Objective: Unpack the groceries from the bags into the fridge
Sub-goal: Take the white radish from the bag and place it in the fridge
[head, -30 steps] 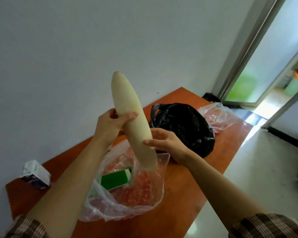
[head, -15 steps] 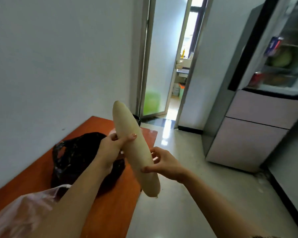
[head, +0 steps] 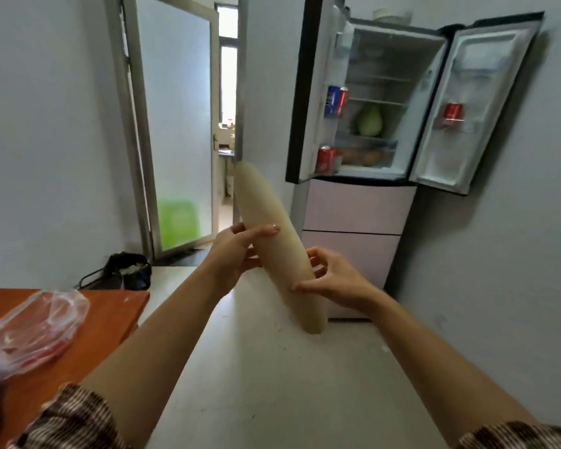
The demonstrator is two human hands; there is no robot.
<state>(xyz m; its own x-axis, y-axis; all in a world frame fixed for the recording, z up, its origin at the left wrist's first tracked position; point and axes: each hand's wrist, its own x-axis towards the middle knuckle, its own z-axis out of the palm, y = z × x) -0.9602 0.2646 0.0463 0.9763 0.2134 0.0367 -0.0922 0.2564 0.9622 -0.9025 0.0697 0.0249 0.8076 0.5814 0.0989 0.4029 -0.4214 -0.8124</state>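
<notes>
A long pale white radish (head: 272, 234) is held tilted in front of me, its tip up and to the left. My left hand (head: 237, 251) grips its middle from the left, thumb across the front. My right hand (head: 334, 280) holds its lower part from the right. Ahead stands the fridge (head: 353, 209) with both upper doors open. A green cabbage (head: 370, 121) sits on a shelf inside, and red and blue cans (head: 336, 100) stand in the door racks. A clear plastic bag (head: 33, 332) with red contents lies on the orange table (head: 110, 315) at the lower left.
A black bag (head: 127, 270) sits on the floor by the wall near an open glass door (head: 175, 124). Pale floor stretches between me and the fridge. The wall on the right runs close to the fridge's right door (head: 473, 102).
My view has swung right from the table to the open fridge. Both hands still hold the radish, carried away from the bags.
</notes>
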